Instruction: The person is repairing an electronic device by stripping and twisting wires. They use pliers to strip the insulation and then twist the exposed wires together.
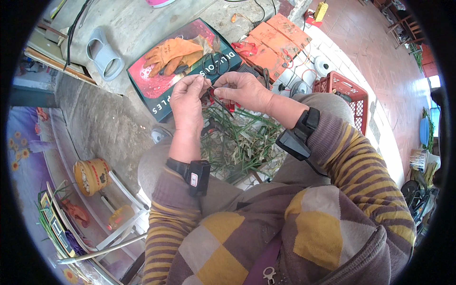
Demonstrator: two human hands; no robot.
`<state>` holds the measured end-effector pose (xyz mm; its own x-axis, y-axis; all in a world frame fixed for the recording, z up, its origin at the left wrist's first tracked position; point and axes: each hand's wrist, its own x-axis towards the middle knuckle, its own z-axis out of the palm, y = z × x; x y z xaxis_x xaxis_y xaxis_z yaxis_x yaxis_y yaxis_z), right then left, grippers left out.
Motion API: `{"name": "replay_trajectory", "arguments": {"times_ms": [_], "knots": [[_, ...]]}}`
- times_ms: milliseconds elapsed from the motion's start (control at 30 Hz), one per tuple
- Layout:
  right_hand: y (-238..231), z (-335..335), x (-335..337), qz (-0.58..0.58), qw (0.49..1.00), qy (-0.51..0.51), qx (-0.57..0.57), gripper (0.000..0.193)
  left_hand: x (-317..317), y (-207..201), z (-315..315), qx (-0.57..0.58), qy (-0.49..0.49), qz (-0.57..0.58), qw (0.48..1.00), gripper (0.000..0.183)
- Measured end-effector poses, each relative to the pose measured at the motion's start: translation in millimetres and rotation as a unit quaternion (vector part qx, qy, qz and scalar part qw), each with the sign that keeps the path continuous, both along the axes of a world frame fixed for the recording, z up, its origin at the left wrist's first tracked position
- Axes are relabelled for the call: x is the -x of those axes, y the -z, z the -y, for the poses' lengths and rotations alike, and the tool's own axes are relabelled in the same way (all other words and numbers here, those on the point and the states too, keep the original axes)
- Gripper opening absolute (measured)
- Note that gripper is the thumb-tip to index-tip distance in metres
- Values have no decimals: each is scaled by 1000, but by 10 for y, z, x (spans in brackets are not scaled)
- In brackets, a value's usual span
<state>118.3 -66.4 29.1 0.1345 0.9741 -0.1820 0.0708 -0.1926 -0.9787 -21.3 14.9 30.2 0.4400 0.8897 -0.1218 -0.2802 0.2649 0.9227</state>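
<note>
My left hand is closed in a pinch, fingertips together, over the near edge of a printed cardboard box. Just to its right, my right hand is also pinched, with a thin dark cable trailing below its fingers. The two sets of fingertips almost meet; what sits between the left ones is too small to make out. Behind them, a loop of black cable and worn orange gloves lie on the box. Cut green leaves are heaped below, between my knees.
Orange box-shaped units with red and black wires stand at the back right, near a red plastic crate. A grey slipper lies back left. Left of my leg are a yellow bucket and a white frame.
</note>
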Motion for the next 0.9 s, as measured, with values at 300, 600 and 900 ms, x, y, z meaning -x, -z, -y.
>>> {"name": "replay_trajectory", "arguments": {"times_ms": [300, 600, 900], "knots": [[-18, -44, -40, -74, 992, 65, -80, 16, -58, -29, 83, 9, 47, -18, 999, 8], [-207, 20, -89, 311, 936, 18, -161, 17, -82, 26, 117, -104, 48, -201, 973, 5], [-128, -22, -145, 367, 911, -124, -139, 16, -117, 96, 228, -217, 49, -248, 943, 5]]}}
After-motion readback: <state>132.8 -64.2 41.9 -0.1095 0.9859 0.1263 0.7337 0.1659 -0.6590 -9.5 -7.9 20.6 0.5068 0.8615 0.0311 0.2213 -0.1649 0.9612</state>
